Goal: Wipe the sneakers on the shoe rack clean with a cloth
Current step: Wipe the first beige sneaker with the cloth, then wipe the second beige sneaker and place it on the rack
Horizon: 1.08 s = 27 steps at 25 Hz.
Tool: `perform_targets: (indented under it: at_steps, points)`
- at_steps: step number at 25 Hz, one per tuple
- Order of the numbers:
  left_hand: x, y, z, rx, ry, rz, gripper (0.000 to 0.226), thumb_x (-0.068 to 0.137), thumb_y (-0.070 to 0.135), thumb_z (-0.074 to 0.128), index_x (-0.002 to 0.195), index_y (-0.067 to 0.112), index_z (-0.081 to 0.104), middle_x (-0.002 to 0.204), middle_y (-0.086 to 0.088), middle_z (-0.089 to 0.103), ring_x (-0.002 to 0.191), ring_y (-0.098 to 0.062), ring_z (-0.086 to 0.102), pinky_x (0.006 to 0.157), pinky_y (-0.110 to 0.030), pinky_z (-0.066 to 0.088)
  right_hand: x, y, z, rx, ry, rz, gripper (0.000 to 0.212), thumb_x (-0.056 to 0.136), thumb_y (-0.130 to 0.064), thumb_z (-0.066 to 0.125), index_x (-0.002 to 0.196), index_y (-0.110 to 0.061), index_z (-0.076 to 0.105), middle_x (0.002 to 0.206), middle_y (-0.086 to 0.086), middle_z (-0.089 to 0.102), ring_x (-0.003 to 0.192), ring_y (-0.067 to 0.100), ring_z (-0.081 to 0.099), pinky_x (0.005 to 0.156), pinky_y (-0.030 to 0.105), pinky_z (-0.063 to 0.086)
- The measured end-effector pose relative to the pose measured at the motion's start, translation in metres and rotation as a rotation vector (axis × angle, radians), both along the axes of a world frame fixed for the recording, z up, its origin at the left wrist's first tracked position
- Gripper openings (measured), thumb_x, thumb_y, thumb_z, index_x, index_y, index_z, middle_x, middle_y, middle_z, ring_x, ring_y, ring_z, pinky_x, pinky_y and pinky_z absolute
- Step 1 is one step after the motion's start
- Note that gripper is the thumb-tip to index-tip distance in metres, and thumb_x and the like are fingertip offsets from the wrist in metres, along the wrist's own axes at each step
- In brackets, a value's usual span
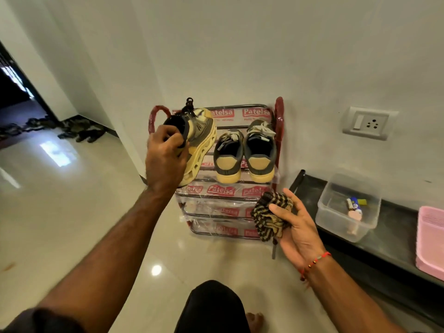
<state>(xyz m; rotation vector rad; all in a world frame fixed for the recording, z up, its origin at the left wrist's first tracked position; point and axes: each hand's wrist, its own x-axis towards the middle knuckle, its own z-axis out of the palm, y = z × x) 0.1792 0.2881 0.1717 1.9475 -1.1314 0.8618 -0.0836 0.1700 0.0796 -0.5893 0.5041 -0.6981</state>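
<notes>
a: where's the sneaker (195,143) he's working on?

b: lifted off the shoe rack (225,191), up at its top-left corner. the left hand (165,157) grips it at the heel collar, fingers hooked inside the opening, sole turned toward the rack.

a: and the cloth (271,216)?

b: bunched in the right hand (296,227), in front of the rack's lower right side, thumb and fingers curled round it, apart from the shoe.

a: how will that shoe handle?

b: i'd guess light, with a thick, springy cut-out sole and a softer upper. the collar hold looks sound; the stiff heel should resist the wiping. the sole's holes may trap dirt.

a: others?

b: a pair of sneakers (245,152) sits on the rack's top shelf, heels outward, just right of the lifted one.
</notes>
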Motion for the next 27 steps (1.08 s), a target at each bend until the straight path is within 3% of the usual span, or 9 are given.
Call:
perform_targets:
  at_steps: [7, 11, 16, 18, 20, 23, 27]
  points:
    - [0.05, -0.08, -0.042, 0.141, -0.047, 0.187, 0.007, 0.091, 0.012, 0.066, 0.095, 0.008, 0.071, 0.115, -0.006, 0.064, 0.097, -0.033, 0.056, 0.055, -0.041, 0.054, 0.022, -0.016, -0.014, -0.03, 0.065, 0.005, 0.064, 0.071, 0.006, 0.071, 0.131, -0.015, 0.06, 0.121, 0.016, 0.07, 0.112, 0.037, 0.068, 0.087, 0.048, 0.06]
    - [0.072, -0.104, -0.079, 0.313, -0.001, 0.258, 0.015, 0.092, 0.021, 0.071, 0.105, 0.014, 0.068, 0.12, -0.006, 0.058, 0.102, -0.034, 0.053, 0.056, -0.043, 0.056, 0.034, -0.028, -0.023, -0.035, 0.077, -0.017, 0.06, 0.076, 0.006, 0.07, 0.131, -0.015, 0.06, 0.121, 0.015, 0.071, 0.112, 0.036, 0.068, 0.088, 0.05, 0.059]
    - [0.078, -0.103, -0.097, 0.41, 0.204, 0.165, 0.043, 0.095, 0.043, 0.064, 0.126, 0.018, 0.049, 0.144, -0.012, 0.035, 0.126, -0.036, 0.042, 0.085, -0.049, 0.059, 0.049, -0.026, -0.028, -0.012, 0.069, -0.016, 0.059, 0.079, 0.007, 0.069, 0.132, -0.015, 0.059, 0.121, 0.015, 0.071, 0.114, 0.037, 0.067, 0.097, 0.06, 0.052]
    - [0.077, -0.092, -0.091, 0.374, 0.225, 0.031, 0.051, 0.097, 0.047, 0.056, 0.136, 0.017, 0.042, 0.154, -0.014, 0.029, 0.139, -0.037, 0.035, 0.102, -0.05, 0.049, 0.055, -0.022, -0.03, 0.001, 0.065, -0.02, 0.058, 0.08, 0.009, 0.068, 0.133, -0.014, 0.058, 0.122, 0.016, 0.07, 0.115, 0.037, 0.066, 0.101, 0.062, 0.048]
    - [0.09, -0.07, -0.075, 0.38, 0.147, 0.005, 0.05, 0.102, 0.051, 0.041, 0.137, 0.016, 0.045, 0.149, -0.013, 0.042, 0.142, -0.032, 0.032, 0.114, -0.048, 0.035, 0.06, -0.015, -0.03, 0.009, 0.068, -0.016, 0.057, 0.08, 0.01, 0.067, 0.132, -0.014, 0.059, 0.122, 0.016, 0.07, 0.116, 0.037, 0.066, 0.101, 0.062, 0.048]
    - [0.134, -0.036, -0.046, 0.568, 0.161, 0.172, 0.055, 0.105, 0.055, 0.025, 0.128, 0.019, 0.058, 0.135, -0.012, 0.059, 0.136, -0.031, 0.037, 0.115, -0.048, 0.029, 0.063, -0.011, -0.031, -0.001, 0.083, -0.013, 0.057, 0.079, 0.009, 0.068, 0.13, -0.016, 0.06, 0.12, 0.014, 0.071, 0.114, 0.035, 0.067, 0.099, 0.061, 0.05]
    - [0.172, -0.023, -0.038, 0.971, 0.38, 0.315, 0.052, 0.103, 0.061, 0.031, 0.124, 0.024, 0.061, 0.132, -0.015, 0.059, 0.134, -0.037, 0.036, 0.116, -0.052, 0.022, 0.065, -0.006, -0.036, -0.017, 0.11, 0.003, 0.062, 0.072, 0.004, 0.072, 0.129, -0.017, 0.06, 0.119, 0.014, 0.072, 0.112, 0.035, 0.068, 0.1, 0.064, 0.048]
